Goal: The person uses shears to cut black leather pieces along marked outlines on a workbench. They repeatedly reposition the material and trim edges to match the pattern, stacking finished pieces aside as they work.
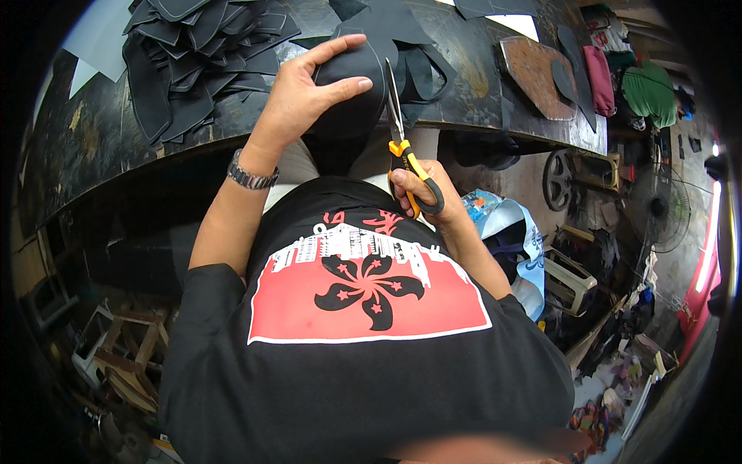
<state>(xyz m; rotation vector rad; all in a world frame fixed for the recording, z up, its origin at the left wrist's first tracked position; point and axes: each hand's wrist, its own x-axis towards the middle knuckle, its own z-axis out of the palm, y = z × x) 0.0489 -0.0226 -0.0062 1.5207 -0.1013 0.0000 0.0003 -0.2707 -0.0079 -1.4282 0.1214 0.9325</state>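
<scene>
My right hand (421,190) is closed round the yellow and black handles of a pair of scissors (396,116). Their blades point away from me, nearly together, along the right edge of a black sheet piece (352,104). A thin pale curved line runs near that edge. Over this piece is my left hand (301,97), thumb and forefinger stretched and spread apart; its other fingers are hidden. The piece overhangs the near table edge. Just beyond the blades lies a black offcut (429,73) with a looped strip.
A heap of cut black pieces (197,62) covers the left of the dark worktable (85,147). At right lies a brown board (539,77) beside a pink roll (597,81). Below stand a blue bag (529,267), a white stool (570,282), a fan (657,207) and a wooden stool (131,348).
</scene>
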